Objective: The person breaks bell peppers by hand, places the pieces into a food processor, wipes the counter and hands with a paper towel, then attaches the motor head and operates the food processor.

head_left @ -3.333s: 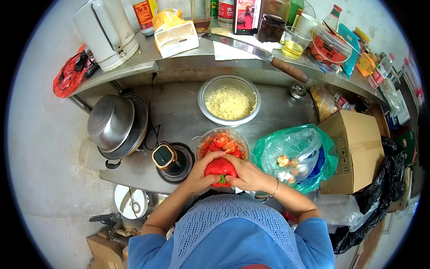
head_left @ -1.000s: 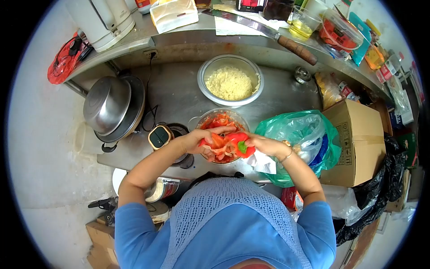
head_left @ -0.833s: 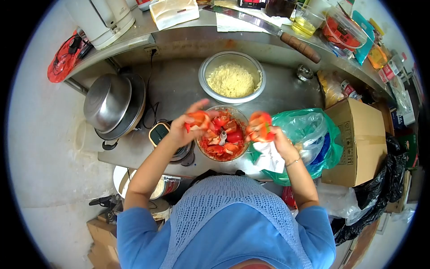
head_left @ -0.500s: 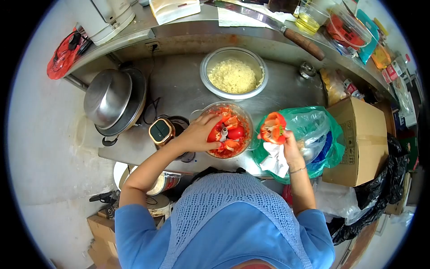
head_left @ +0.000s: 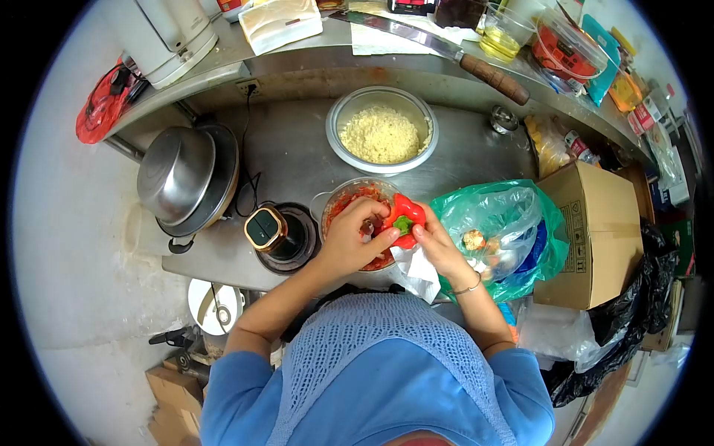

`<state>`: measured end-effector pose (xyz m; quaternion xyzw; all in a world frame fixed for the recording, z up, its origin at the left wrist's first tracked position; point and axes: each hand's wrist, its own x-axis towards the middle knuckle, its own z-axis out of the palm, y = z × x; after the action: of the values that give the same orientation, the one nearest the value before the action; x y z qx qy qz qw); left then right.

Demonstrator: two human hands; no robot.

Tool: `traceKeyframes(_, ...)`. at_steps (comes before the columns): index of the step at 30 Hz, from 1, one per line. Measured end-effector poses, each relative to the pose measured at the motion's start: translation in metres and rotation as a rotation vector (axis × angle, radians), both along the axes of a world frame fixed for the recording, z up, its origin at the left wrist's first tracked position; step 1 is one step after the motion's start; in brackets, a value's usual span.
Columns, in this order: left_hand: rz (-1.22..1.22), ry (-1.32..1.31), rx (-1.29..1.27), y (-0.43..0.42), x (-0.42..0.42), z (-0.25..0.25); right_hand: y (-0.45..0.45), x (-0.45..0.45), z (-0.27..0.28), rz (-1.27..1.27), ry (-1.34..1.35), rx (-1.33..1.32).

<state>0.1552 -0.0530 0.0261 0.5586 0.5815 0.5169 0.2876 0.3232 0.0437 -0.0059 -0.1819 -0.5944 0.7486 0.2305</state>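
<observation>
Above the right side of a clear chopper bowl [head_left: 328,223], a red bell pepper [head_left: 408,210] is held between both hands, its green stem facing up. My left hand [head_left: 357,236] has its thumb and fingers closed on the pepper's left side. From the right, my right hand [head_left: 440,251] grips the pepper near the stem. A white paper or tissue [head_left: 416,270] hangs beneath that hand. Chopped red pepper bits cling inside the bowl, which is partly hidden by my left hand.
Behind is a metal bowl of pale chopped pieces [head_left: 381,134]. The black-and-gold chopper motor [head_left: 265,229] stands left, a green plastic bag [head_left: 554,245] right, beside a cardboard box [head_left: 589,238]. A large knife [head_left: 439,46] lies on the shelf above.
My right hand has brought the pepper left, over the bowl, and turned it stem side up. My left hand has moved from the bowl's contents onto the pepper.
</observation>
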Motion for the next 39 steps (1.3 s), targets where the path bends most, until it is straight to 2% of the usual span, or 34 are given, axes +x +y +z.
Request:
traceKeyframes(4, 0.089, -0.076, -0.038, -0.003, 0.004, -0.002, -0.003, -0.003, -0.007, -0.06, 0.022, -0.009)
traceKeyframes(6, 0.175, 0.072, 0.021, -0.003, 0.005, -0.004, -0.005, -0.007, -0.01, -0.081, 0.022, -0.008)
traceKeyframes(8, 0.205, 0.033, 0.011, -0.002, 0.011, -0.01, -0.009, -0.009, -0.013, -0.102, 0.019, -0.005)
traceKeyframes(10, 0.233, -0.004, 0.002, 0.0, 0.016, -0.011, -0.012, -0.012, -0.015, -0.156, -0.07, 0.178)
traceKeyframes(13, 0.263, 0.067, 0.107, 0.003, 0.021, -0.013, -0.018, -0.016, -0.012, -0.188, -0.138, 0.318)
traceKeyframes(15, 0.251, -0.132, 0.046, 0.004, 0.022, -0.025, -0.022, -0.018, -0.014, -0.198, -0.131, 0.277)
traceKeyframes(16, 0.251, -0.132, 0.047, 0.005, 0.022, -0.031, -0.022, -0.018, -0.02, -0.203, -0.122, 0.236)
traceKeyframes(18, 0.25, -0.553, -0.06, 0.005, 0.021, -0.039, -0.024, -0.02, -0.02, -0.208, -0.112, 0.195)
traceKeyframes(21, 0.314, -0.561, -0.068, 0.005, 0.025, -0.038, -0.027, -0.024, -0.015, -0.208, -0.043, 0.068)
traceKeyframes(23, 0.359, -0.496, -0.001, 0.006, 0.019, -0.041, -0.028, -0.026, -0.017, -0.267, 0.051, -0.333)
traceKeyframes(25, 0.405, -0.431, 0.062, 0.008, 0.008, -0.047, -0.025, -0.023, -0.015, -0.278, 0.087, -0.313)
traceKeyframes(27, 0.312, 0.074, 0.01, 0.01, -0.007, -0.056, -0.024, -0.019, -0.01, -0.288, 0.123, -0.295)
traceKeyframes(28, 0.333, 0.36, 0.087, 0.01, -0.011, -0.062, -0.024, -0.017, -0.004, -0.271, 0.113, -0.313)
traceKeyframes(29, 0.332, 0.361, 0.088, 0.009, -0.009, -0.057, -0.024, -0.015, -0.001, -0.254, 0.103, -0.331)
traceKeyframes(30, 0.281, 0.253, 0.094, 0.008, -0.006, -0.051, -0.022, -0.015, -0.004, -0.256, 0.106, -0.329)
traceKeyframes(31, 0.231, 0.144, 0.099, 0.008, -0.003, -0.043, -0.021, -0.014, -0.01, -0.246, 0.103, -0.226)
traceKeyframes(32, 0.231, 0.144, 0.099, 0.008, 0.001, -0.036, -0.021, -0.013, -0.015, -0.234, 0.098, -0.124)
traceKeyframes(34, 0.002, 0.035, 0.032, 0.008, 0.008, -0.025, -0.021, -0.013, -0.022, -0.225, 0.111, -0.074)
traceKeyframes(35, 0.004, 0.033, 0.032, 0.009, 0.008, -0.027, -0.02, -0.013, -0.024, -0.218, 0.125, -0.024)
traceKeyframes(37, -0.064, -0.181, -0.086, 0.01, 0.006, -0.034, -0.016, -0.01, -0.028, -0.192, 0.105, -0.016)
traceKeyframes(39, -0.101, -0.179, -0.134, 0.009, 0.006, -0.034, -0.013, -0.006, -0.029, -0.173, 0.088, -0.01)
